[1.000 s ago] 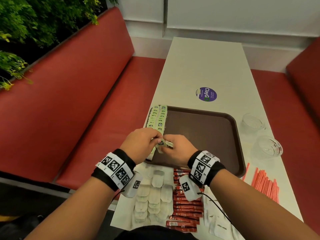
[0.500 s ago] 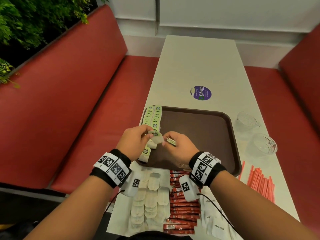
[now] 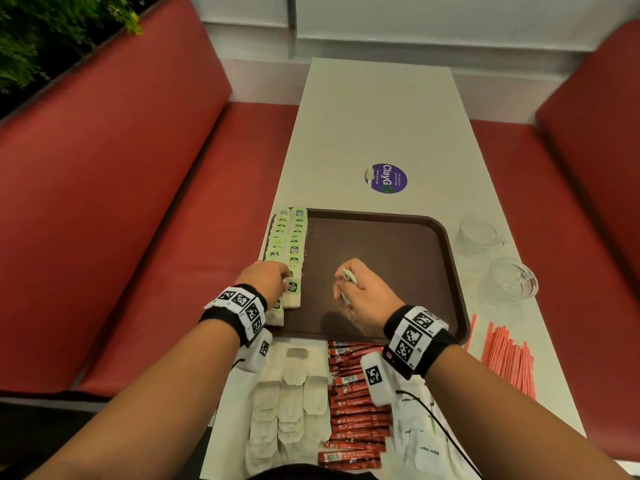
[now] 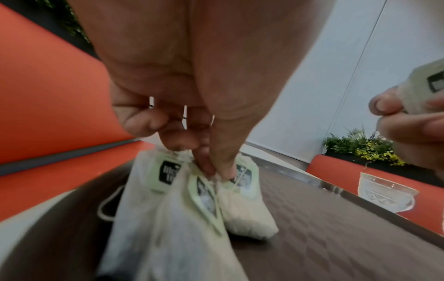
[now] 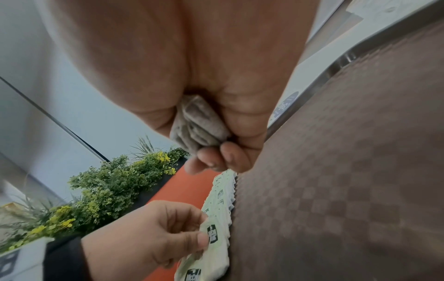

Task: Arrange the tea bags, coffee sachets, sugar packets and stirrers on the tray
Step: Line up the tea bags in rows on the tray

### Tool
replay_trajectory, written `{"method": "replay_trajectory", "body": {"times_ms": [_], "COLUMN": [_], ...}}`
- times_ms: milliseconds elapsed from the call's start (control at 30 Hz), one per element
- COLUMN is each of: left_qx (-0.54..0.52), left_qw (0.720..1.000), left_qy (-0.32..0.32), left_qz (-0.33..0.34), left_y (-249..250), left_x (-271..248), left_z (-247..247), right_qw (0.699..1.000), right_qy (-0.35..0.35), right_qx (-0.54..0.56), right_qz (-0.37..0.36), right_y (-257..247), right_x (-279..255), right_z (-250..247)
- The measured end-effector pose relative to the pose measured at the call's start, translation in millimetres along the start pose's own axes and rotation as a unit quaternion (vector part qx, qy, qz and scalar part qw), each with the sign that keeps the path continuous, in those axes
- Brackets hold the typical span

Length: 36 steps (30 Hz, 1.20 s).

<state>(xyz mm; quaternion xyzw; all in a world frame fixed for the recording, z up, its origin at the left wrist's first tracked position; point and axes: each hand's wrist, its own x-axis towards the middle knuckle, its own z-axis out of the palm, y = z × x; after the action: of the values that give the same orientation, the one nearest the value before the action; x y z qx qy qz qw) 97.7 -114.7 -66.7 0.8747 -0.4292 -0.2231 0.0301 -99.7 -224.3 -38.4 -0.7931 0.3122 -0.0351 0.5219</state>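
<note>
- Since the earlier frame the hands have parted: the left hand (image 3: 268, 278) has gone to the tea bag rows (image 3: 289, 244) and the right hand (image 3: 360, 292) has stayed over the tray (image 3: 450, 258).
- The 2 rows lie along the tray's left edge.
- The left thumb and fingers (image 4: 211, 161) pinch the top of the nearest tea bag (image 4: 192, 224).
- The right fingers curl tightly round a bunch of tea bags (image 5: 199, 125).
- Loose tea bags (image 3: 289, 403), red sachets (image 3: 356, 410) and pink stirrers (image 3: 505, 358) lie on the table (image 3: 374, 116) near the tray.
</note>
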Motion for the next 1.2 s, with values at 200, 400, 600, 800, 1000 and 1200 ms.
{"method": "replay_trajectory", "body": {"times_ms": [200,400,600,800,1000,1200], "left_qx": [-0.034,0.014,-0.027,0.027,0.014,-0.188], "left_qw": [0.997,0.998,0.997,0.997,0.997,0.976], "left_qy": [0.066,0.032,0.057,-0.007,-0.018,0.09], "left_qz": [-0.032,-0.045,-0.044,-0.066,-0.077,0.067], "left_y": [7,17,2,-11,-16,-1], "left_x": [1,-1,-13,-34,-36,-49], "left_z": [8,21,12,22,20,1], "right_qw": [1.0,1.0,1.0,0.998,0.997,0.999], "right_qy": [-0.006,-0.014,-0.015,-0.02,-0.03,-0.01], "right_qx": [0.003,0.001,0.007,0.056,0.065,0.03], "right_qz": [0.003,0.004,0.009,0.017,-0.003,0.004], "right_y": [-1,-8,-10,-6,-10,-9], "right_x": [3,4,2,3,3,9], "right_z": [-1,6,4,8,11,15]}}
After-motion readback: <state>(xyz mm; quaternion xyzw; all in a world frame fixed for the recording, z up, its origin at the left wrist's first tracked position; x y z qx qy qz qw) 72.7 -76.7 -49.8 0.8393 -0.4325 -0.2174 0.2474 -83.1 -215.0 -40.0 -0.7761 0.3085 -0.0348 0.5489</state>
